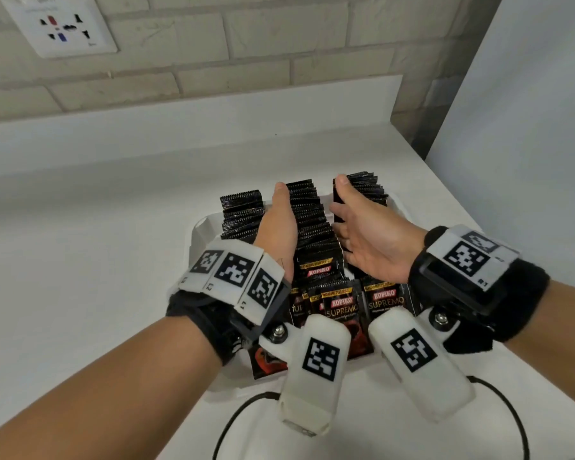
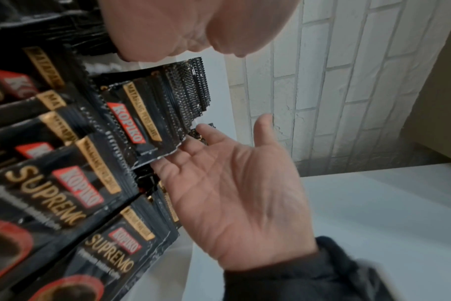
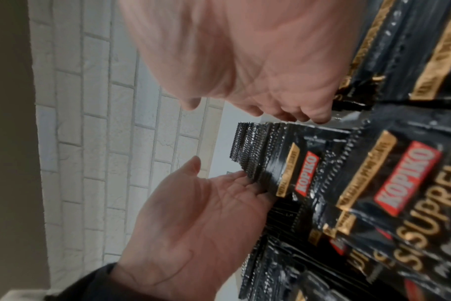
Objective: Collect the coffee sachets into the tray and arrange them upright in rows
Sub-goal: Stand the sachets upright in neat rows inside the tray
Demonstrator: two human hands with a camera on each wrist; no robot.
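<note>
Here the white tray [image 1: 198, 232] sits on the white counter [image 1: 97, 200], and the black coffee sachets stand in it on their edges, packed in three rows. Each row runs away from the person toward the brick wall [image 1: 246, 38], and the printed faces look back to the person.

On the left is the left row [image 1: 241, 212], with its serrated top edges pointing up. Just beside it the left hand [image 1: 278, 227] goes into the gap between this row and the middle row [image 1: 312, 224]. Its fingers are straight and flat, the palm touches the side of the middle row, and it grasps nothing. At the near end of the tray some front sachets [image 1: 341, 307] lean and overlap, so these are not fully upright.

Further right, the right hand [image 1: 369, 244] is in the gap between the middle row and the right row [image 1: 367, 190]. Its palm is spread toward the middle row, the fingers are relaxed, and the thumb points up against the near side of the right row. It holds nothing too.

On the wall at the upper left is a white socket plate [image 1: 58, 24].
</note>
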